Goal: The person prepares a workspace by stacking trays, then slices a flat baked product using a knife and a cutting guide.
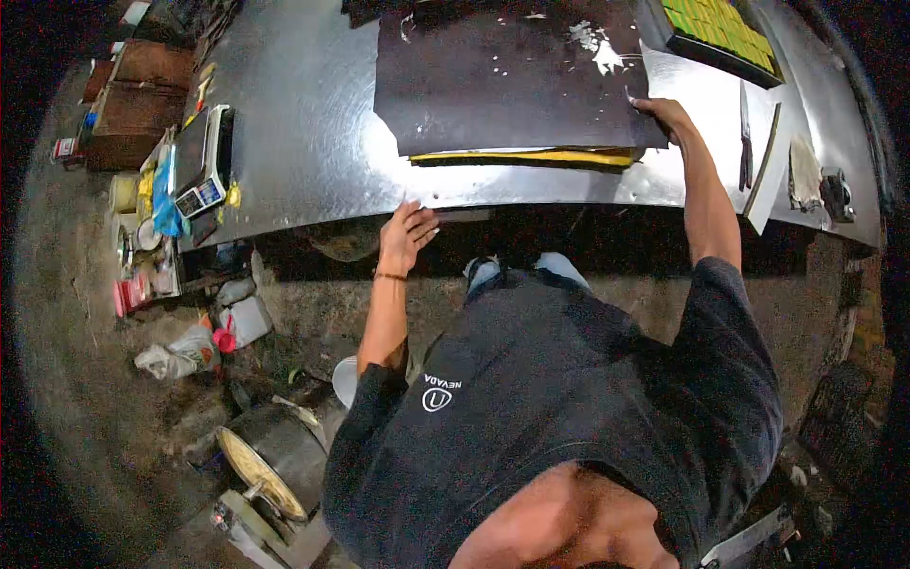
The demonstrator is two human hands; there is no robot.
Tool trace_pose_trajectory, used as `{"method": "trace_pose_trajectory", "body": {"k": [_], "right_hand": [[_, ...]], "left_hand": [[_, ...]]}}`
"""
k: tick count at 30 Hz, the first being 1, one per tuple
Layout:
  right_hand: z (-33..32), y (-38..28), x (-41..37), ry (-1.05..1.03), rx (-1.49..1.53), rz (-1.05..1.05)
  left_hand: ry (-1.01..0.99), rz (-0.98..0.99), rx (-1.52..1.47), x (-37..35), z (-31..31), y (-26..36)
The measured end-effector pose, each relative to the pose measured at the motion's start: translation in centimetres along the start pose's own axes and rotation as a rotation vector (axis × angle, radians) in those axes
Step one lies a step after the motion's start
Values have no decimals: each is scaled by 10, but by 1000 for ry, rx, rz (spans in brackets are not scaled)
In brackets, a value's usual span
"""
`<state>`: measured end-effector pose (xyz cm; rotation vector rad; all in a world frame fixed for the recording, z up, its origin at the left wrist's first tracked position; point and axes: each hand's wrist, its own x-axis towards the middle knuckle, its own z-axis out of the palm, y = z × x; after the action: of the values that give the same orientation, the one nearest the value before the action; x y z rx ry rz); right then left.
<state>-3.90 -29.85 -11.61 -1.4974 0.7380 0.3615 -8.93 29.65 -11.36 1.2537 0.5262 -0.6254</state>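
The right hand (664, 116) gripped the right edge of a dark sheet (512, 81) lying over a yellow slab (531, 157) on the steel tabletop (303, 114), while the left hand (408, 237) rested, fingers loosely spread, on the tabletop's near edge.

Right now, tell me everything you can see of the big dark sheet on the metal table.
The dark sheet is large, rectangular, dark brown and matte, flecked with white smears near its far right corner. It lies flat on the metal table, over a yellow layer showing along its near edge. The right hand holds its right edge.
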Motion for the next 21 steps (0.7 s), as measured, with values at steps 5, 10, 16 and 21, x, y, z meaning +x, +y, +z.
{"method": "trace_pose_trajectory", "body": {"k": [5, 10, 16, 21], "right_hand": [[10, -72, -55, -149, -30, -91], [39, -131, -135, -239, 36, -497], [-21, -179, -209, 217, -258, -693], [-129, -174, -324, 189, -15, -718]], "left_hand": [[-6, 32, -130, -30, 55, -25], [-229, 13, -250, -12, 121, -34], [-427, 42, -118, 2, 154, -20], [-398, 28, 202, -3, 175, -2]]}}
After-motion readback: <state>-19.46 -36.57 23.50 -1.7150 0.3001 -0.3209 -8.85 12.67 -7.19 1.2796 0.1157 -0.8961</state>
